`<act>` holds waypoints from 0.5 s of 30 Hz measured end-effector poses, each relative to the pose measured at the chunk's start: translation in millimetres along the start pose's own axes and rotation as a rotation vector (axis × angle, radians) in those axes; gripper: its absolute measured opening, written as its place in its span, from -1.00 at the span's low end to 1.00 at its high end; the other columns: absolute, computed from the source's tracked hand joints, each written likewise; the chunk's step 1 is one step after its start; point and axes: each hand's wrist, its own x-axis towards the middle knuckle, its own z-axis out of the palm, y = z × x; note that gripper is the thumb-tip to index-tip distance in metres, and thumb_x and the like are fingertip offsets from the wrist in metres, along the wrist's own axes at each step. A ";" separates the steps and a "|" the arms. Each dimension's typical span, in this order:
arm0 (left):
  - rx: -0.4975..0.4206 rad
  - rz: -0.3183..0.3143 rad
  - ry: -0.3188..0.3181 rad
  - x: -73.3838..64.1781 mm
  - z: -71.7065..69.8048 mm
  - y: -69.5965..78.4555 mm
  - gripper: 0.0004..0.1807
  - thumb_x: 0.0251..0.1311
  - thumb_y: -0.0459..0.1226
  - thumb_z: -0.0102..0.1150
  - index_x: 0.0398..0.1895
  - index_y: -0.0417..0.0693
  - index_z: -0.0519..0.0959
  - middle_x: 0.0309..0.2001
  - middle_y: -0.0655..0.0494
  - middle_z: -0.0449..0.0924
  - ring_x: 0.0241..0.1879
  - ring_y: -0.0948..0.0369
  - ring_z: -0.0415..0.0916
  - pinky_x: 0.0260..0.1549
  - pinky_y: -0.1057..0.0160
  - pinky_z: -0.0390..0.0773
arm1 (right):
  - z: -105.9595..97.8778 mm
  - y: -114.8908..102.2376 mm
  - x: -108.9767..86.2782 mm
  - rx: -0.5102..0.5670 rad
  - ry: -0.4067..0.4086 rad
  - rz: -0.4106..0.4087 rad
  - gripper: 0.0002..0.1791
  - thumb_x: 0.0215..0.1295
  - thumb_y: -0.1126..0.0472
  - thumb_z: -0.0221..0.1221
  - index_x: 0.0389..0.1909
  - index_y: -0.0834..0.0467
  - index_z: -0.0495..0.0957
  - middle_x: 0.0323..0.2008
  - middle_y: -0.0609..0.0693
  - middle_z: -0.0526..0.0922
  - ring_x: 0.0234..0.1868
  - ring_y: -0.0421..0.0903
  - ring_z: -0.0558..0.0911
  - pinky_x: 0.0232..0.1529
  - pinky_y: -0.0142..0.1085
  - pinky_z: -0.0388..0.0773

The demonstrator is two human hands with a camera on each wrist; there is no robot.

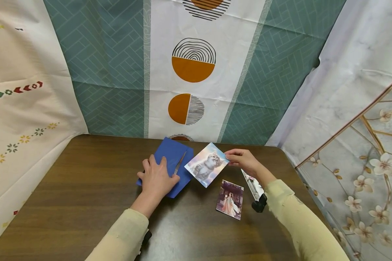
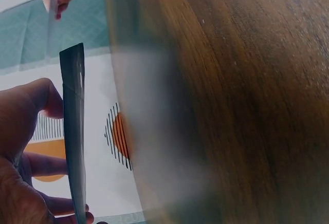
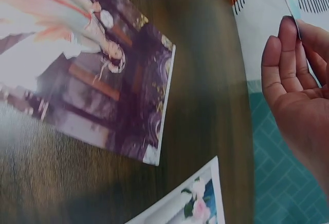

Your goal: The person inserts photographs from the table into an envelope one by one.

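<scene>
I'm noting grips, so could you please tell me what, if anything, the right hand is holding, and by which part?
The right hand pinches the kitten card by its right-hand corner, as seen in the head view.

Indoor nook: wooden table (image 1: 68, 199), patterned drapes (image 1: 107, 54)

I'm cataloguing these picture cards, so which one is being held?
The kitten card, pinched by the right hand; the robed-figure card and the flower card lie on the table.
</scene>
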 end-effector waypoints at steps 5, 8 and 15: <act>-0.007 0.003 0.008 0.1 -0.9 1.1 -0.11 0.18 0.04 0.38 0.50 -0.28 0.44 0.50 -0.52 0.14 0.41 -0.41 0.12 0.04 -0.57 0.37 | 10.9 -2.2 6.9 -0.034 -0.042 -0.014 -0.63 0.57 0.33 0.20 0.21 0.54 0.57 -0.06 -0.07 0.73 -0.11 -0.13 0.71 0.11 -0.12 0.69; -0.012 0.006 0.014 0.0 -0.9 1.4 -0.11 0.18 0.03 0.39 0.50 -0.28 0.45 0.51 -0.52 0.14 0.41 -0.42 0.11 0.04 -0.57 0.37 | 17.2 -3.9 11.2 -0.064 -0.070 -0.009 -0.64 0.55 0.33 0.22 0.19 0.51 0.60 -0.05 -0.05 0.73 -0.10 -0.10 0.71 0.12 -0.11 0.68; -0.008 0.011 0.015 -0.8 0.1 1.7 -0.10 0.18 0.05 0.41 0.50 -0.28 0.44 0.50 -0.53 0.15 0.43 -0.42 0.10 0.05 -0.57 0.36 | 31.8 -8.8 22.3 -0.154 -0.124 -0.002 -0.70 0.52 0.33 0.25 0.14 0.43 0.68 -0.08 -0.01 0.76 -0.13 -0.07 0.71 0.08 -0.08 0.70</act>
